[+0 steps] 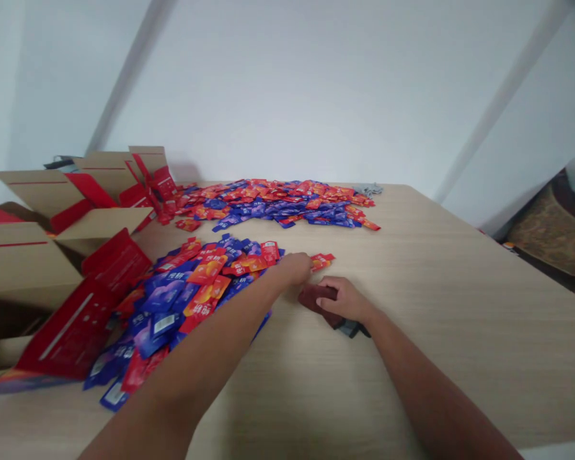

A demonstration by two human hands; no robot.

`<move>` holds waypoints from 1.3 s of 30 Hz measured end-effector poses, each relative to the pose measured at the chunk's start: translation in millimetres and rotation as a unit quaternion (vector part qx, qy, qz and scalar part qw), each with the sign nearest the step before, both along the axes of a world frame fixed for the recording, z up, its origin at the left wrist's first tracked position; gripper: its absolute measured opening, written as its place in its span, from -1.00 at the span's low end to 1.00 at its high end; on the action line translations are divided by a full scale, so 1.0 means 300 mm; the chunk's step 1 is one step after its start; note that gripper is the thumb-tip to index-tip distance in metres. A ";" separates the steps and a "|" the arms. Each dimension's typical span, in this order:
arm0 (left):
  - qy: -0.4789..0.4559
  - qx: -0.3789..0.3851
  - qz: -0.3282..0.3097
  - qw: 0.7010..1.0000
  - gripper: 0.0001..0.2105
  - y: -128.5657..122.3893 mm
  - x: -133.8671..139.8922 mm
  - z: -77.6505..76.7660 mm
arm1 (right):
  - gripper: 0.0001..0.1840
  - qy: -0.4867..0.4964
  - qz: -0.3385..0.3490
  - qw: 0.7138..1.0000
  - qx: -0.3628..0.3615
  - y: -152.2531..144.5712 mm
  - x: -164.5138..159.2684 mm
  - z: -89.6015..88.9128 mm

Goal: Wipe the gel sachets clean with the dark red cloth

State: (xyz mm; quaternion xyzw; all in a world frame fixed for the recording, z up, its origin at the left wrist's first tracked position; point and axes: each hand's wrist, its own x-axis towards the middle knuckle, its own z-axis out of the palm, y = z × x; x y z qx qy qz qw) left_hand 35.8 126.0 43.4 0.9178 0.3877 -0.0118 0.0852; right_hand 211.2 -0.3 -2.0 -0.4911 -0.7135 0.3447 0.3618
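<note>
Head view: the left hand [296, 268] is curled at the near end of a red-orange packet [322, 261], just beyond the edge of the near heap [170, 294] on the table [441, 306]. Its fingertips are hidden, so I cannot tell whether they pinch the packet or only rest by it. The right hand [347, 300] is closed around a dark red piece [316, 299], fingers over the top and thumb along the near side; a grey and black part [349, 328] shows below the palm. The blur leaves open what this piece is, though it looks firm enough to bear a full grasp.

The packet should be light and thin, its film probably slick and quick to crease. The flat end seal looks the best hold: a thumb-and-finger pinch there would spare the filled middle, where a hard squeeze might strain the seams. Packets in the heap overlap loosely, so pulling one could drag its neighbours. The dark red piece likely wants a whole-hand hold, across its body.
</note>
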 end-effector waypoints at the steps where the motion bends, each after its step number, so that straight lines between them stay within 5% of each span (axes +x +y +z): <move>1: 0.003 -0.002 0.001 1.000 -0.85 -0.051 -0.017 0.004 | -0.79 0.036 0.024 0.998 -0.045 -0.014 0.020 0.003; 4: 0.001 0.012 0.015 1.000 -0.81 -0.226 -0.059 0.002 | -0.65 0.162 0.070 0.968 -0.179 -0.048 0.090 0.013; 6: -0.009 0.033 0.030 0.999 -0.74 -0.352 -0.084 -0.014 | -0.57 0.212 0.039 0.954 -0.210 -0.055 0.126 0.018; 10: -0.034 0.074 0.041 0.996 -0.68 -0.559 -0.139 -0.060 | -0.55 0.291 -0.091 0.942 -0.141 -0.027 0.135 0.003; 13: -0.070 0.077 0.053 0.993 -0.67 -0.636 -0.179 -0.078 | -0.54 0.290 -0.149 0.939 -0.111 0.002 0.104 -0.023; 21: -0.152 0.045 0.052 0.986 -0.52 -0.628 -0.199 -0.078 | -0.55 0.243 -0.182 0.949 -0.089 0.010 0.056 -0.051; 28: -0.148 0.031 0.163 0.975 -0.46 -0.561 -0.151 -0.110 | -0.56 0.239 -0.181 0.950 -0.085 0.015 0.065 -0.059; 34: -0.184 -0.062 0.207 0.959 -0.70 -0.495 -0.140 -0.120 | -0.56 0.205 -0.199 0.957 -0.042 0.016 0.056 -0.061; 37: -0.295 -0.091 0.225 0.924 -0.85 -0.474 -0.164 -0.135 | -0.53 0.222 -0.207 0.953 -0.029 0.018 0.052 -0.054; 39: -0.415 -0.164 0.245 0.861 -0.83 -0.467 -0.174 -0.149 | -0.52 0.197 -0.215 0.956 -0.012 0.019 0.054 -0.051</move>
